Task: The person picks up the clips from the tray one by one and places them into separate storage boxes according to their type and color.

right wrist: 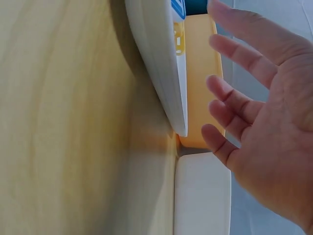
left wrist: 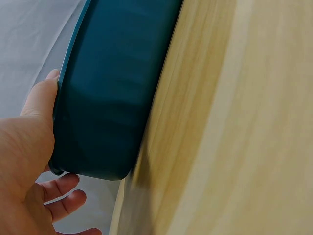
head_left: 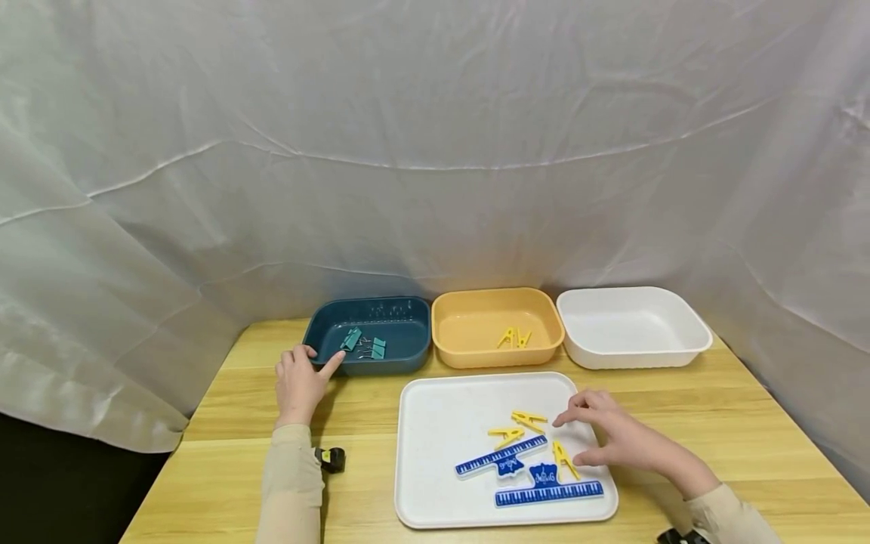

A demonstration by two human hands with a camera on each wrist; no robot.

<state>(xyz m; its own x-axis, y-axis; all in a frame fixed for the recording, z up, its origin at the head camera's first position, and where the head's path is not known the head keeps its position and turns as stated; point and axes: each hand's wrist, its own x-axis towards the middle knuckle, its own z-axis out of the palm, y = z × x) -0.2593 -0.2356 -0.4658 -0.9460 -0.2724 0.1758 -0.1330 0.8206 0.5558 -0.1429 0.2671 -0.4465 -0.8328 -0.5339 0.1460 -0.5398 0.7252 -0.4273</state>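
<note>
My left hand (head_left: 301, 384) rests at the near left corner of the dark teal bin (left wrist: 107, 93), its thumb along the front rim and fingertips at the left rim. Two teal binder clips (head_left: 378, 347) lie in that bin. Over the right side of the white tray (head_left: 430, 423) hovers my right hand (head_left: 615, 434), thumb and fingers spread apart and holding nothing. Nearest to it is a yellow clothespin (head_left: 563, 459), close to the thumb tip. Two more yellow clothespins (head_left: 506, 436) and two blue piano-key music clips (head_left: 549, 494) lie on the tray.
A yellow-orange bin (head_left: 469, 360) with two yellow clothespins (head_left: 522, 338) stands beside the teal one. To its right is a white bin (head_left: 635, 359). Behind the row hangs a pale curtain (head_left: 435, 189). All stand on a wooden table (head_left: 367, 453).
</note>
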